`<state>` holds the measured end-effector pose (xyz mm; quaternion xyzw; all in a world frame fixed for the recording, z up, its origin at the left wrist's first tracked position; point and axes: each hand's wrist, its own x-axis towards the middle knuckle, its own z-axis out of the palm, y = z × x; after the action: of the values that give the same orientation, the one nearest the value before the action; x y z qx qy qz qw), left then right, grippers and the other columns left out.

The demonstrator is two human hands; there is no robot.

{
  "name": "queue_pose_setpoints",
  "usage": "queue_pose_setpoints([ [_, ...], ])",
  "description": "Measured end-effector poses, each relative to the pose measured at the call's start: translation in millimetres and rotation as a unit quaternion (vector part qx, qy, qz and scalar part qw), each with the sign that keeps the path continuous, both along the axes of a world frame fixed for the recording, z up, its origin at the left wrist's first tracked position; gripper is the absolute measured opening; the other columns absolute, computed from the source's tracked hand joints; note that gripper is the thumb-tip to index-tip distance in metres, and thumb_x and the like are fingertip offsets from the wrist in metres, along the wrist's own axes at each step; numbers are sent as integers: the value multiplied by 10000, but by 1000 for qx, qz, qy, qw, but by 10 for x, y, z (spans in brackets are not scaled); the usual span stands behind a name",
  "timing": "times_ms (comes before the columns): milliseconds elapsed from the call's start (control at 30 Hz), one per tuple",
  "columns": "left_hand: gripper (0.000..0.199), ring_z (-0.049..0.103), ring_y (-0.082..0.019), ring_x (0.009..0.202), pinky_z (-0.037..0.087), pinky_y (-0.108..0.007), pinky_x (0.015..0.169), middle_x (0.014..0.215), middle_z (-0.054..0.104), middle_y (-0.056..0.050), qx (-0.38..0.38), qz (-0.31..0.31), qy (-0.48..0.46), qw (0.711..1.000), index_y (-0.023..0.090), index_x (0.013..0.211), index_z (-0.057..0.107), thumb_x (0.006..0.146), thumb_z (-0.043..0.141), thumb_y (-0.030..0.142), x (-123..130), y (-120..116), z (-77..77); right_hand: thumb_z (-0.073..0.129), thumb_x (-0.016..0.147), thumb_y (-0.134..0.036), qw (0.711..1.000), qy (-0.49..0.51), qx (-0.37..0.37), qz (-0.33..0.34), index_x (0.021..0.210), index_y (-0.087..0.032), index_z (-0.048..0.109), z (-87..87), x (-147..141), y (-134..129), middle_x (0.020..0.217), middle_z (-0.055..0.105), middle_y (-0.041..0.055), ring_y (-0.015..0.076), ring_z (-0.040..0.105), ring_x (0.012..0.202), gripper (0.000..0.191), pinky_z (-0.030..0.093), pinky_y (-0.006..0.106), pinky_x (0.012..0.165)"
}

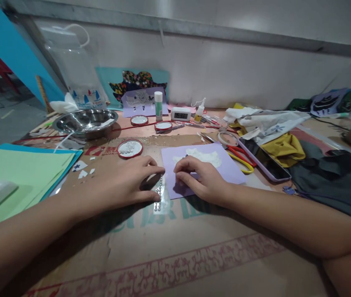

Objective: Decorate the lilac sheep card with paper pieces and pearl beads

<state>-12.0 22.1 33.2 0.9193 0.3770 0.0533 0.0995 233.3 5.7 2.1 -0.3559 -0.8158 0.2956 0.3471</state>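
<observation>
Bench point(122, 133) carried cardboard point(194, 243); near cardboard's far edge lay purple sheet point(231, 174). Left hand point(132, 177) had thumb and forefinger spread. Right hand point(204, 177), fingertips drawn together over sheet's left edge, could not tell if gripping anything. White cutout point(206, 156) lay on sheet's far half. Gem strip point(157, 205) lay by sheet's left edge, under left thumb

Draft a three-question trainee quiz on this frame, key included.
1. True or false: the right hand is over the green paper.
2. In the picture, what stands just left of the white clock? A) phone; B) white-capped tube; C) yellow cloth.
3. Which hand is nearer the clear strip of shiny studs?

Key:
1. False; the right hand is over the purple sheet.
2. B.
3. The left hand.
</observation>
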Motion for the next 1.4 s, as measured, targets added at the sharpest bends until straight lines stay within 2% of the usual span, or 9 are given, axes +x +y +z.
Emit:
queue_pose_setpoints([
  [200, 419, 606, -257, 898, 459, -342, 710, 1069, 634, -63, -44, 6, 21, 999, 257, 1183, 656, 812, 660, 451, 78, -61, 60, 549, 944, -191, 999, -37, 22, 5, 980, -211, 591, -16, 13, 9, 839, 697, -5, 128, 667, 711, 58, 486, 232, 672],
  [367, 349, 590, -246, 907, 452, -342, 732, 1071, 634, -55, -65, 12, -8, 998, 242, 1068, 655, 786, 687, 445, 35, -27, -41, 548, 942, -192, 999, -41, 26, 2, 968, -208, 591, -3, 8, 7, 844, 701, 2, 134, 660, 713, 52, 481, 238, 673],
  [567, 488, 573, -278, 1042, 448, -380, 843, 1143, 632, -69, -59, 8, -53, 997, 246, 1227, 588, 819, 703, 488, 58, -18, -144, 552, 943, -196, 999, -44, 25, 4, 978, -204, 602, 2, 10, 5, 818, 700, -3, 127, 648, 697, 61, 481, 230, 669],
  [733, 397, 566, -279, 1035, 445, -394, 851, 1095, 619, -71, -25, -11, -77, 997, 248, 1209, 596, 873, 639, 456, 119, -73, -193, 563, 947, -185, 998, -51, 27, 14, 964, -198, 637, 13, 6, 23, 866, 728, 10, 130, 662, 733, 77, 497, 236, 694],
  [867, 332, 559, -279, 1009, 439, -404, 835, 1052, 609, -75, -8, -8, -76, 997, 223, 1083, 620, 890, 609, 493, 132, -85, -225, 563, 962, -169, 991, -81, 95, 56, 943, -187, 658, -8, 20, 36, 906, 735, 33, 144, 666, 805, 99, 506, 255, 749],
  [1033, 332, 566, -281, 996, 437, -395, 805, 1051, 610, -87, -1, -8, -86, 996, 216, 1062, 640, 942, 546, 511, 129, -51, -247, 511, 1012, -213, 962, -150, 193, 119, 959, -165, 663, -54, 41, 32, 887, 700, 66, 166, 623, 813, 167, 498, 273, 733],
  [1167, 306, 569, -280, 993, 437, -391, 806, 1048, 613, -90, 7, -4, -99, 995, 205, 1036, 646, 933, 573, 483, 130, -23, -277, 454, 1041, -250, 942, -199, 227, 149, 979, -146, 665, -60, 44, 18, 881, 675, 86, 174, 593, 790, 243, 486, 284, 712],
  [1267, 303, 571, -275, 986, 436, -393, 811, 1041, 614, -84, 10, -5, -100, 995, 207, 1036, 647, 929, 577, 482, 123, -12, -298, 447, 1041, -239, 941, -201, 222, 157, 983, -147, 666, -46, 42, 13, 885, 686, 88, 173, 607, 795, 245, 490, 286, 713],
  [1400, 328, 570, -270, 989, 435, -387, 809, 1050, 618, -76, 7, 1, -102, 995, 221, 1041, 650, 917, 585, 517, 109, -1, -317, 527, 1005, -237, 968, -148, 165, 119, 978, -184, 663, -4, 56, -12, 881, 734, 48, 157, 659, 791, 148, 509, 263, 723],
])
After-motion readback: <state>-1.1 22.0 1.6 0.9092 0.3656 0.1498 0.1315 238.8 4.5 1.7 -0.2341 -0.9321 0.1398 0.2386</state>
